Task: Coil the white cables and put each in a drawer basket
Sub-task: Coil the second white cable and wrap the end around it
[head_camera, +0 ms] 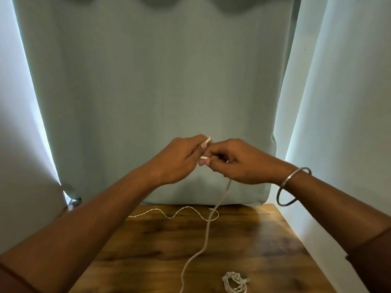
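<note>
Both of my hands are raised above the wooden table (243, 246) and meet in front of the curtain. My left hand (179, 159) pinches the white plug end of a white cable (208, 225), its tip sticking up past my fingers. My right hand (239, 161) grips the same cable just beside it. From my right hand the cable hangs down to the table and runs off the bottom edge. A second, thinner white cable (179, 212) lies in loose waves at the table's back edge. A small coiled white cable (234, 282) rests near the front right.
A pale green curtain (169, 92) hangs close behind the table, with bright light at its left and right edges. A metal bangle (293, 187) circles my right wrist. No drawer or basket is in view.
</note>
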Demonstrator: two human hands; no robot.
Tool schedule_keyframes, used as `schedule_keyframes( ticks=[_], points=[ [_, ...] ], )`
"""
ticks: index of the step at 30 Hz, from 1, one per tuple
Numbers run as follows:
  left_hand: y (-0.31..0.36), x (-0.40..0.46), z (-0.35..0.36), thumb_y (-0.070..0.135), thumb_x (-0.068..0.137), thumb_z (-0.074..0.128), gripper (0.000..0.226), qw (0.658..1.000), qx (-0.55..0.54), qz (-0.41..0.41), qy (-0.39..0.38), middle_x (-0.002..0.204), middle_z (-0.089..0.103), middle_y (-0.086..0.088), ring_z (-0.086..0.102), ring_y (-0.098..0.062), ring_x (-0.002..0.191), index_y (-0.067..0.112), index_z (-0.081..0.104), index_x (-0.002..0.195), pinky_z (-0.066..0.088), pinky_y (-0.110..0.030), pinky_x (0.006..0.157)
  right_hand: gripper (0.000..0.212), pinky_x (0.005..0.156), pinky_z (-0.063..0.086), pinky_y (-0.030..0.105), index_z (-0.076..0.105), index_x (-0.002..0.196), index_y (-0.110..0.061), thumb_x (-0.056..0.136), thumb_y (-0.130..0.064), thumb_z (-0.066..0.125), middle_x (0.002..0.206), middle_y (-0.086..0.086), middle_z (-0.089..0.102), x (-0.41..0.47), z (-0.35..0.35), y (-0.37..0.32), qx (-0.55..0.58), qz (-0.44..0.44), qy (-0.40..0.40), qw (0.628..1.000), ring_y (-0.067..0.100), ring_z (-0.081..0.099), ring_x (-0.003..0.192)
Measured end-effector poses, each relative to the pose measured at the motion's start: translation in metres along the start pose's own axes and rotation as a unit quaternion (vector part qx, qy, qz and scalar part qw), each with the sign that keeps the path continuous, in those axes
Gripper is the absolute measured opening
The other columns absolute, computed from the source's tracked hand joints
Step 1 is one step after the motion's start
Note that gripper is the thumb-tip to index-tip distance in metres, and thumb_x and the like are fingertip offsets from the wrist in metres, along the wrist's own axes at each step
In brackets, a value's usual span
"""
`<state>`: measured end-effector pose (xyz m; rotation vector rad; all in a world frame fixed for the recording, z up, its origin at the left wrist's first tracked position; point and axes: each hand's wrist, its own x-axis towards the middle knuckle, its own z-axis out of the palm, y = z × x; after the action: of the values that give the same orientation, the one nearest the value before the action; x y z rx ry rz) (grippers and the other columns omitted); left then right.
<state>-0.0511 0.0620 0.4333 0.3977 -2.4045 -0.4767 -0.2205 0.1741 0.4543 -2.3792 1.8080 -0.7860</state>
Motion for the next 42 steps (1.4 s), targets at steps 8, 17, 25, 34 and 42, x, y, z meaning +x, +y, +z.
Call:
schedule_keyframes(
  ticks=[8, 17, 25, 34, 42],
  points=[
    [-0.015, -0.03, 0.006, 0.043, 0.108, 0.034, 0.04, 0.994, -0.1, -0.034, -0.003, 0.063, 0.045, 0.008, 0.042, -0.009, 0.059, 0.026, 0.069, 0.097, 0.038, -0.033, 0.059, 0.013, 0.065, 0.048, 0.019, 0.079, 0.107, -0.021, 0.096, -0.025, 0.072, 0.075, -0.009, 0.066, 0.011, -0.037, 0.023, 0.044, -0.022, 0.026, 0.998, 0.007, 0.056, 0.067],
    [0.051, -0.032, -0.002, 0.024, 0.108, 0.034, 0.032, 0.866, -0.499, -0.02, 0.024, 0.095, 0.078, -0.005, 0.052, -0.009, 0.058, 0.011, 0.063, 0.104, 0.046, -0.026, 0.06, 0.032, 0.056, 0.046, 0.038, 0.073, 0.09, -0.01, 0.108, -0.027, 0.052, 0.074, 0.037, 0.057, 0.02, 0.022, 0.026, 0.241, 0.012, 0.209, 0.948, 0.036, 0.051, 0.06],
    [0.054, 0.017, -0.02, 0.021, 0.112, 0.034, 0.032, 0.873, -0.462, 0.018, 0.153, 0.123, 0.074, -0.014, 0.075, -0.025, 0.109, 0.004, 0.061, 0.117, 0.06, -0.033, 0.091, 0.033, 0.046, 0.042, 0.023, 0.05, 0.081, -0.015, 0.11, -0.031, 0.047, 0.058, -0.002, 0.045, 0.014, 0.109, -0.003, 0.381, 0.173, -0.026, 0.908, 0.008, 0.045, 0.044],
    [-0.005, 0.021, -0.005, 0.027, 0.111, 0.037, 0.029, 0.977, -0.144, -0.031, 0.156, 0.145, 0.057, 0.013, 0.061, 0.001, 0.102, 0.012, 0.057, 0.125, 0.052, -0.023, 0.094, 0.015, 0.064, 0.052, 0.028, 0.056, 0.103, -0.019, 0.106, -0.033, 0.052, 0.08, -0.006, 0.061, 0.0, 0.055, -0.021, 0.077, 0.043, 0.008, 0.996, 0.01, 0.059, 0.068],
    [-0.014, -0.01, -0.008, 0.03, 0.112, 0.032, 0.031, 0.998, -0.053, 0.007, 0.026, 0.072, 0.067, 0.009, 0.06, -0.011, 0.066, 0.026, 0.06, 0.099, 0.052, -0.04, 0.066, 0.012, 0.066, 0.056, 0.029, 0.08, 0.103, -0.025, 0.097, -0.029, 0.071, 0.08, -0.01, 0.073, -0.003, -0.037, -0.003, 0.021, -0.006, 0.114, 0.993, 0.013, 0.066, 0.072]
  ],
)
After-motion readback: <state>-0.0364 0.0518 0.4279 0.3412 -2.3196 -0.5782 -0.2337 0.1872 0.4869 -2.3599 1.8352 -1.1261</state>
